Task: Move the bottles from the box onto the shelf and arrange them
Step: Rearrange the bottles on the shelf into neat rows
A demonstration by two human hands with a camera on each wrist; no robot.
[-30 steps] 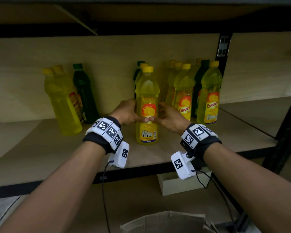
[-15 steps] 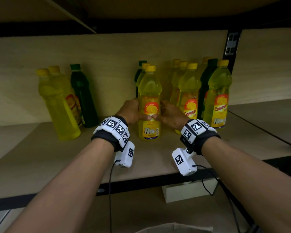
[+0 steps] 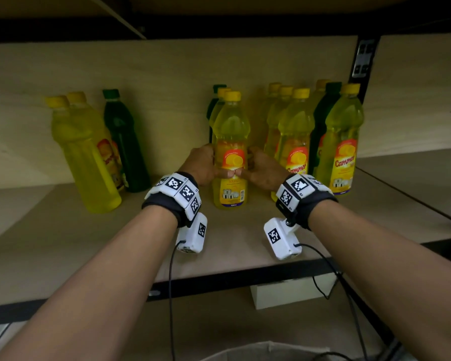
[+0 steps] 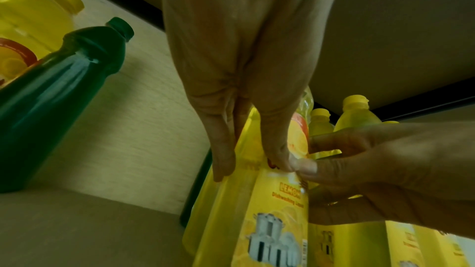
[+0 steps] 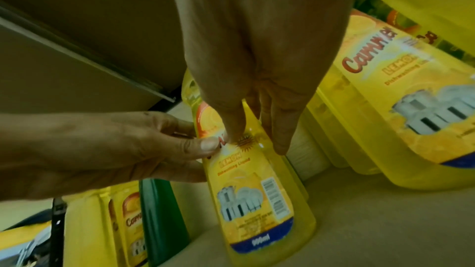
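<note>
A yellow dish-liquid bottle (image 3: 231,149) with a yellow cap stands upright on the wooden shelf (image 3: 63,230). Both hands hold it at its label. My left hand (image 3: 203,165) wraps its left side and my right hand (image 3: 261,169) its right side, the two thumbs meeting on the front. The left wrist view shows the bottle (image 4: 244,210) under the left hand (image 4: 246,149). The right wrist view shows the same bottle (image 5: 257,200) pinched by the right hand (image 5: 257,129). Behind it stand another yellow bottle and a green one, mostly hidden.
Several yellow bottles and a green one (image 3: 323,131) stand in a cluster to the right. Two yellow bottles (image 3: 81,152) and a green bottle (image 3: 123,142) stand at the left. A black upright post (image 3: 362,61) rises at the back right. A cardboard box rim (image 3: 266,351) shows at the bottom.
Both hands have pushed the yellow bottle further back on the shelf, toward the bottles behind it. The grip is unchanged.
</note>
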